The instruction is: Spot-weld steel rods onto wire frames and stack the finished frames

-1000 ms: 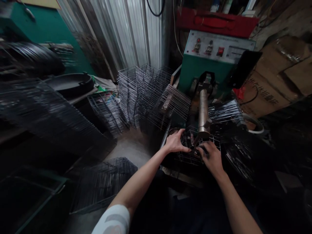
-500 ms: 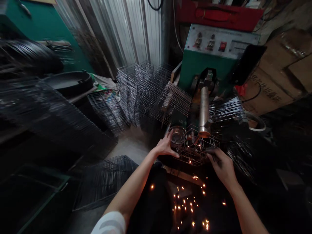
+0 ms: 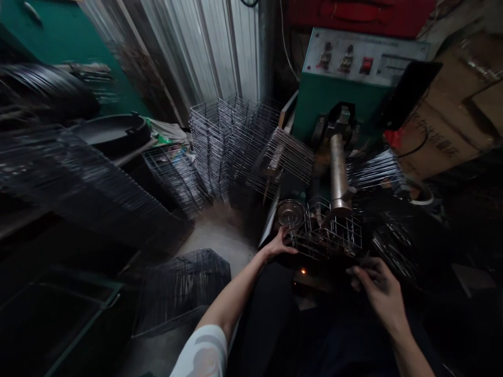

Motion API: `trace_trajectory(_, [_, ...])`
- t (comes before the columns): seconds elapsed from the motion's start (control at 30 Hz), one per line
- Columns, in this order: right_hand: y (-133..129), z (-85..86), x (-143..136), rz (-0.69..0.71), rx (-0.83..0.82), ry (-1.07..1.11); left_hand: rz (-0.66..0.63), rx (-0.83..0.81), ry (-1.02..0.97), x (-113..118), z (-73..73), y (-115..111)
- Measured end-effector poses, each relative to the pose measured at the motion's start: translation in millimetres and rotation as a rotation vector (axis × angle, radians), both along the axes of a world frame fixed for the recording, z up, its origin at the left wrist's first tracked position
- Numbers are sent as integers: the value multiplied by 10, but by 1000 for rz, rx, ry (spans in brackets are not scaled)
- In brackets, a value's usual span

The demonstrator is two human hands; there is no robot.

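A small wire basket frame (image 3: 346, 233) lies under the metal cylinder (image 3: 338, 175) of a green machine (image 3: 338, 104). My left hand (image 3: 280, 245) grips the left end of the wire frame, thumb toward the front and fingers on the far side, beside a round metal dish (image 3: 290, 212). Off the frame, to its lower right, my right hand (image 3: 373, 277) is closed, fingers pinched together on something too dark and small to make out. One orange spark glows below the frame.
Stacked wire racks (image 3: 226, 141) stand behind and to the left. Another wire stack (image 3: 181, 288) sits on the floor at lower left. A cardboard box (image 3: 432, 136) is at the right, near a black panel (image 3: 408, 94).
My right hand has moved away from the wire frame, down and to the right. The shower of sparks has nearly gone. The view has shifted slightly.
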State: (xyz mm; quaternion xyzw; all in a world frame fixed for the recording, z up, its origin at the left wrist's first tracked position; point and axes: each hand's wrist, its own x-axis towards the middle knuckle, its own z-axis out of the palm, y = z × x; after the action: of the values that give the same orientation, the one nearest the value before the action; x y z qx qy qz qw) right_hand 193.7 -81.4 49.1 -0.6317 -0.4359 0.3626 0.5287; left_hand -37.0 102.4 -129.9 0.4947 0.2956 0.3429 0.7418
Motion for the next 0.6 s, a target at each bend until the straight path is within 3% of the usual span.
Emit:
trace_trajectory(0.1, [6,67,4,-8,-2,53,42,39,-10,-156,71,22])
trace_trajectory(0.17, [8,109,-38,6,-20,75,94,77,-13,-326,210,29])
trace_trajectory(0.3, [-59,267,-175,66,-79,143,178,273,56,-739,720,-43])
trace_trajectory(0.43, [-182,516,-274,205,-85,169,132,409,188,-971,1168,-233])
trace_trajectory(0.5, [-213,656,-308,369,-53,160,133,390,208,-991,1233,-304])
trace_trajectory(0.6, [-228,876,-361,655,-10,65,77,338,192,-989,1176,-322])
